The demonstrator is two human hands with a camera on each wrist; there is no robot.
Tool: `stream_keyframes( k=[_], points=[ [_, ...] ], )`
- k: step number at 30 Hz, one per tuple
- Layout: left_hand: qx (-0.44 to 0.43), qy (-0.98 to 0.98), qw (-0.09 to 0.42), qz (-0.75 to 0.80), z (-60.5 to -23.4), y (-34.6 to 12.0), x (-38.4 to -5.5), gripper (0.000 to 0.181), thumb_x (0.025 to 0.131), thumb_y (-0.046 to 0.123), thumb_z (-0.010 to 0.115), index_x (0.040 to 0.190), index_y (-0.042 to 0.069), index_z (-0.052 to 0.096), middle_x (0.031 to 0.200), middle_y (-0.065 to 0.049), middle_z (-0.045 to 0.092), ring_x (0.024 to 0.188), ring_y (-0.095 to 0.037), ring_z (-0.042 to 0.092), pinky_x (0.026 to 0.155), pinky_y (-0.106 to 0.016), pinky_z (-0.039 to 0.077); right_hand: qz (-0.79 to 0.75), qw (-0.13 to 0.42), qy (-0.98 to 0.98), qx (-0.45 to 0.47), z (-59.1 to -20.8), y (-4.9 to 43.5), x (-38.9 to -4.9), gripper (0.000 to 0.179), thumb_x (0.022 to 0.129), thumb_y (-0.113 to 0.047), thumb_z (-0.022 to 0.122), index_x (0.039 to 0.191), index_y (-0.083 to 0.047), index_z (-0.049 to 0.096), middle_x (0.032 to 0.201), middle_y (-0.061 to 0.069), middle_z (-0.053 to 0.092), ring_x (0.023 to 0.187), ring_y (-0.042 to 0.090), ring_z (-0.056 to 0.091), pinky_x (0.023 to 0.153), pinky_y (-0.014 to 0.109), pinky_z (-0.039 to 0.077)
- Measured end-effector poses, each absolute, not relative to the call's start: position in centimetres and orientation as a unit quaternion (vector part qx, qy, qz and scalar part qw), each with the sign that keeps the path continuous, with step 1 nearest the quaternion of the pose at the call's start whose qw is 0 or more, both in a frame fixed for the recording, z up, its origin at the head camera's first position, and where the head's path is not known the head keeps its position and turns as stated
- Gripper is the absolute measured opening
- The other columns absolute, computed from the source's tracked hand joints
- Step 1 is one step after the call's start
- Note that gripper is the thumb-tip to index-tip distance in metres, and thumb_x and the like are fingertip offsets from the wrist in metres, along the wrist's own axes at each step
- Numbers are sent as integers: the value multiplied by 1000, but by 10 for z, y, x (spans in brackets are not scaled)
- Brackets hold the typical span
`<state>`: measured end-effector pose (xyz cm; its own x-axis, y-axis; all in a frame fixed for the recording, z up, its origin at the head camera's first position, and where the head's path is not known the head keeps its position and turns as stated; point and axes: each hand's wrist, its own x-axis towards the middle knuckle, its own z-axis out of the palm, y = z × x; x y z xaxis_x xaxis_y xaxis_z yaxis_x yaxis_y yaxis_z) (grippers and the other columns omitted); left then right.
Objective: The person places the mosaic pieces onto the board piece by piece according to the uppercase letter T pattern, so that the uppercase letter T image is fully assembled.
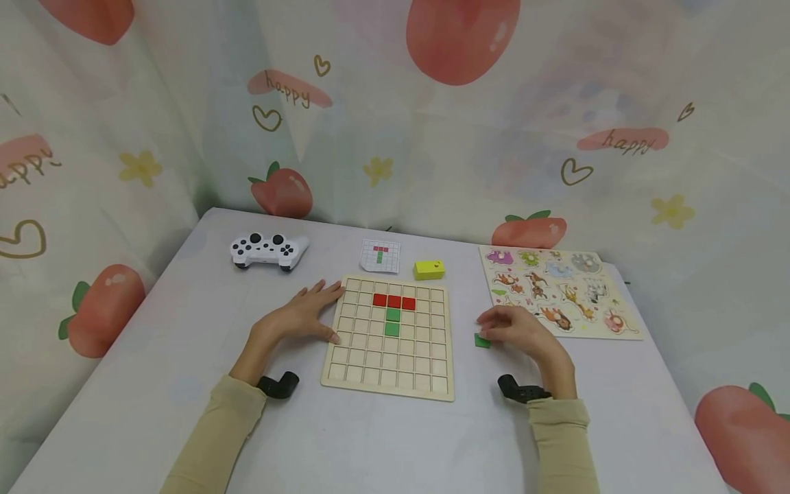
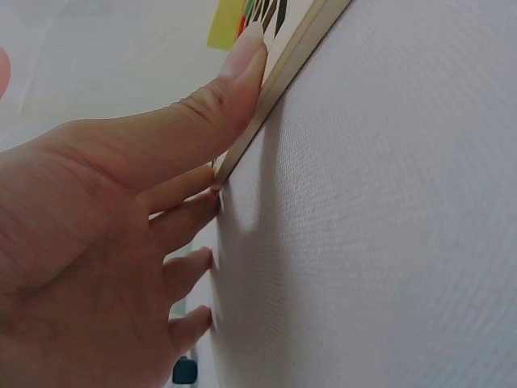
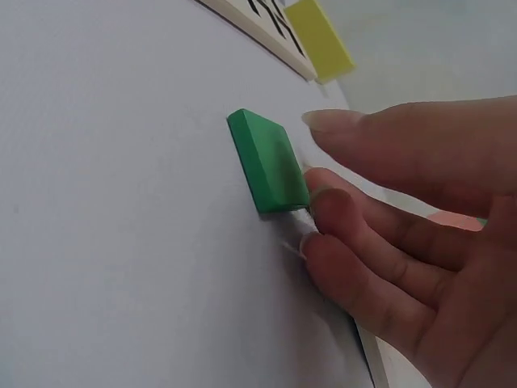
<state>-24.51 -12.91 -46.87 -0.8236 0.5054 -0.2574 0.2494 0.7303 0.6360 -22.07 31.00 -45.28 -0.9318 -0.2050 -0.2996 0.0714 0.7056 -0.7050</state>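
A square wooden grid board (image 1: 358, 376) lies on the table, with three red tiles (image 1: 394, 302) in a row and two green tiles (image 1: 391, 329) below the middle one. My left hand (image 1: 302, 317) rests along the board's left edge, fingers spread; its thumb (image 2: 238, 77) overlaps the rim in the left wrist view. Right of the board a loose green tile (image 3: 271, 162) lies on the white cloth. My right hand (image 1: 515, 331) is over it, fingertips right at one corner of the tile. In the right wrist view the thumb (image 3: 388, 141) stands apart from the tile.
Behind the board are a pattern card (image 1: 380, 256) showing a red and green T and a yellow block (image 1: 428, 269). A white game controller (image 1: 268, 251) sits at the back left. An animal puzzle board (image 1: 531, 329) lies at the back right, just beyond my right hand.
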Motion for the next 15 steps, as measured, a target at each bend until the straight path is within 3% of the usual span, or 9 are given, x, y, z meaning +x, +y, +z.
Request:
stream_keyframes(
  k=[9,15],
  points=[
    [208,907,211,300,-469,-129,-245,104,80,33,88,162,8,30,172,-11,21,160,-39,2,130,-58,0,-367,199,907,-61,-453,308,-220,29,85,-11,82,110,1,71,94,9,67,84,18,60,74,24,51],
    [204,908,215,297,-468,-129,-244,104,80,33,88,163,9,29,172,-10,21,161,-38,1,130,-57,-1,-342,189,918,-73,-453,301,-219,28,81,-10,85,103,0,70,92,9,66,84,18,57,75,29,48]
  ],
)
